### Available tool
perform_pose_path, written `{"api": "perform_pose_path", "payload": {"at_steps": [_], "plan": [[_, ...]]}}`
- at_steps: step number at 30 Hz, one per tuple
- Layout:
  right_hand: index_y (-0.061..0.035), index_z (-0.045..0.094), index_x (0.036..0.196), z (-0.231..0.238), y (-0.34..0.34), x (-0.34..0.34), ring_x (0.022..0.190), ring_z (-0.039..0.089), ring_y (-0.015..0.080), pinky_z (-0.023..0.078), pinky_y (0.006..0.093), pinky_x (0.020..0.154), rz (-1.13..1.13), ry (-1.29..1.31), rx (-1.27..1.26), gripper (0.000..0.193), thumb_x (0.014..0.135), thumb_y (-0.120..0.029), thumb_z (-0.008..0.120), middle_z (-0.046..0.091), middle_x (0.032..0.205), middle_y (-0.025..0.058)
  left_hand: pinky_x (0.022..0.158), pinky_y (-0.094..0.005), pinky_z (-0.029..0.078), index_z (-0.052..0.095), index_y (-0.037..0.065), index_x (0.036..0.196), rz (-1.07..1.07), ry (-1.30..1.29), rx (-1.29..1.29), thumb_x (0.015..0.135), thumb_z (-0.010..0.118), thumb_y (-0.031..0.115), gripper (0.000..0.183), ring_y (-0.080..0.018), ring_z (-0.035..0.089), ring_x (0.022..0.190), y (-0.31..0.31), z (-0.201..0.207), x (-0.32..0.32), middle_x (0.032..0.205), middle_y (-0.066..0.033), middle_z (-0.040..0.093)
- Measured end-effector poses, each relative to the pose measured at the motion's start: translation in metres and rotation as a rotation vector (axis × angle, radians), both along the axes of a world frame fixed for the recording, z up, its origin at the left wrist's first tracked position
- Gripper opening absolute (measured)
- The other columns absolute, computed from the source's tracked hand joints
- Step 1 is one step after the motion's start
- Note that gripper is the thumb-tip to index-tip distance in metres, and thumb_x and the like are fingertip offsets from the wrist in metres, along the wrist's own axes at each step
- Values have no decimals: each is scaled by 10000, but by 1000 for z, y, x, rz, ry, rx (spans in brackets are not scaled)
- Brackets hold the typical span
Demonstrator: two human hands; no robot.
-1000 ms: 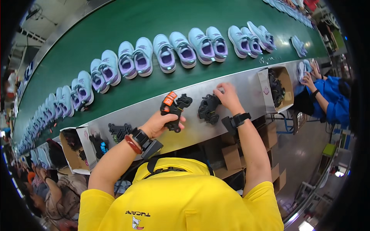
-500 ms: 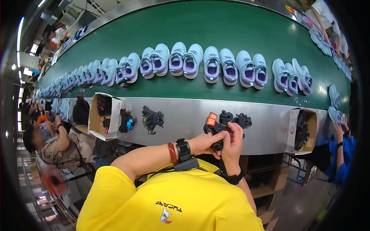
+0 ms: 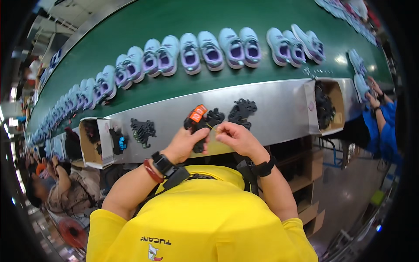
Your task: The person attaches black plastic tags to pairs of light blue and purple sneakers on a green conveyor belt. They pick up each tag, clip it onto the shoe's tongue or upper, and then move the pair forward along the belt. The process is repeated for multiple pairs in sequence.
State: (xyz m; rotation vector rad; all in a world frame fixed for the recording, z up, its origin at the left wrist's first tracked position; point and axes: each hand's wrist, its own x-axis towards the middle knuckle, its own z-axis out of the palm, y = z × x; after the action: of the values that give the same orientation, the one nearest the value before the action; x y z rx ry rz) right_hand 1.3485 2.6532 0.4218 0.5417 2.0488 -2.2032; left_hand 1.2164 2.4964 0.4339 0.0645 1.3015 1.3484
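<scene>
My left hand point(image 3: 182, 146) is closed around a bundle of black plastic hook-shaped hangers point(image 3: 214, 117) with orange labels point(image 3: 198, 113) on top. A thin yellow rubber band point(image 3: 211, 127) runs from the bundle to my right hand point(image 3: 239, 139), whose fingertips are pinched on it. Just beyond my right hand, a loose pile of black hangers point(image 3: 242, 111) lies on the metal ledge point(image 3: 277, 105). Farther left on the ledge are another hanger pile point(image 3: 143, 131) and a small bundle with blue labels point(image 3: 118, 141).
Pale blue shoes with lilac linings point(image 3: 209, 50) stand in a long row on the green belt point(image 3: 183, 17). Open cardboard boxes of black pieces sit at left point(image 3: 106, 144) and right point(image 3: 310, 107). A co-worker in blue point(image 3: 384, 126) handles shoes at far right; another person point(image 3: 74, 187) sits at left.
My hands have moved apart, and the yellow band now stretches between them. The bundle has shifted left in my left hand. The whole view has turned and moved.
</scene>
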Motion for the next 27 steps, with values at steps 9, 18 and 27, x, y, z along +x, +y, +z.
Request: {"api": "perform_pose_path", "payload": {"at_steps": [9,18,27], "plan": [[4,668,976,-11,-18,28,820,561,55,458,220,771,-555,80,-402,164,906,-123,592,658,877,-5,443,-251,474,521,47,1055,-744,199,-343,851,670,190,290,-129,560,517,23,35,15,687,-25,566],[-66,627,951,-35,-13,101,570,357,15,275,169,548,-975,132,-636,122,923,-158,552,418,627,-88,463,-258,428,580,38,886,-759,16,-208,874,624,304,270,-142,567,538,41,23,41,681,-48,596],[-97,516,752,-166,-35,206,665,510,147,474,315,657,-1411,-8,-910,146,883,-160,534,528,759,30,483,-300,419,423,96,1282,-397,-189,-182,940,504,385,454,-181,517,541,9,-24,19,716,-39,521]]}}
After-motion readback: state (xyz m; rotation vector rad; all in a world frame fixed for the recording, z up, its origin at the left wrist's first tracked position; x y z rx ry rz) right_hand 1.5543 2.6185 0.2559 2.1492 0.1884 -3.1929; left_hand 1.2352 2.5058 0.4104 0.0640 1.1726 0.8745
